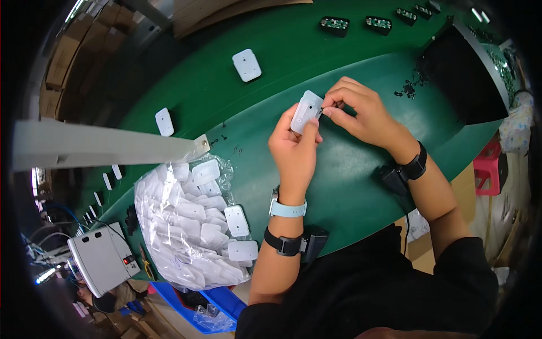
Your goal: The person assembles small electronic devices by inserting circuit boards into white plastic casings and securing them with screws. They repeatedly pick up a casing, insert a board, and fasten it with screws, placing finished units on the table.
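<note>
A white plastic cover with rounded corners and small dark holes is gripped by my left hand, thumb on its face and fingers wrapped beneath. At the cover's right edge, my right hand pinches a tiny black part between thumb and index finger. The part seems to touch the edge; its exact shape is too small to make out. Small black pieces like it lie in a loose pile on the green table, to the right of my right hand.
A clear plastic bag full of white covers lies at left. More covers and black housings with circuit boards stand along the far green strip. A black bin is at right. A pale metal bar juts in from the left.
</note>
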Tool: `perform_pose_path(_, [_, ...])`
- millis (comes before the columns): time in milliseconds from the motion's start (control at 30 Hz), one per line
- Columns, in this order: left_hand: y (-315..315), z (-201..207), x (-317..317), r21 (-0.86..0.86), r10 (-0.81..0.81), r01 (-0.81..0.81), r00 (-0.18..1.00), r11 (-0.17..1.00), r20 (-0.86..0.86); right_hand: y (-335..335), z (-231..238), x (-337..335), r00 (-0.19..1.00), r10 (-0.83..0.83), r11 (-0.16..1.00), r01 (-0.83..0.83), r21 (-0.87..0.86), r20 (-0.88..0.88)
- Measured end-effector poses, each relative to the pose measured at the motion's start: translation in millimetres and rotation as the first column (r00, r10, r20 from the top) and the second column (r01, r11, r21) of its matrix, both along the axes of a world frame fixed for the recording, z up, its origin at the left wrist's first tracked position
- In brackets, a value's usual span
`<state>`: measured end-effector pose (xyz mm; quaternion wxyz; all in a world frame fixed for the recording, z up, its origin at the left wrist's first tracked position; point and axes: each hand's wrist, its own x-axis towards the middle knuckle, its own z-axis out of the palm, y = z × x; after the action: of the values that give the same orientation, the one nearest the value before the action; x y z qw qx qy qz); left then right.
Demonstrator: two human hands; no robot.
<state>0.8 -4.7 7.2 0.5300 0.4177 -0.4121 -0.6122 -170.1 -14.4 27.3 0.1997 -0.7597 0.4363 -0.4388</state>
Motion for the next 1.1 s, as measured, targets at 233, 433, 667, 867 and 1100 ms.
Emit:
perform_pose_path(233, [0.9,9.2,1.7,0.072,-0.006,0.002,0.998,0.997,0.064,1.1,-3.9,-3.0,0.994,0.006,1.0,-0.008,0.013,0.113])
perform_pose_path(433, [3.4,8.6,0.2,0.085,-0.005,-0.001,0.998,0.996,0.068,3.1,1.4,-3.8,0.974,0.0,0.994,-0.024,0.104,0.225])
perform_pose_path(667, [5.1,10.1,1.3,0.073,-0.044,0.04,0.998,0.997,0.055,1.5,-2.4,-6.3,0.963,0.041,0.994,-0.066,0.088,0.267])
perform_pose_path(867, [6.7,14.8,-0.3,0.069,-0.045,0.041,0.997,0.997,0.063,0.5,-3.7,-7.5,0.984,0.109,0.992,-0.116,0.048,0.14])
perform_pose_path(1100, [8.8,11.6,0.1,0.05,-0.059,0.056,0.995,0.997,0.08,3.2,-3.5,-7.2,0.968,0.143,0.981,-0.166,0.102,0.205])
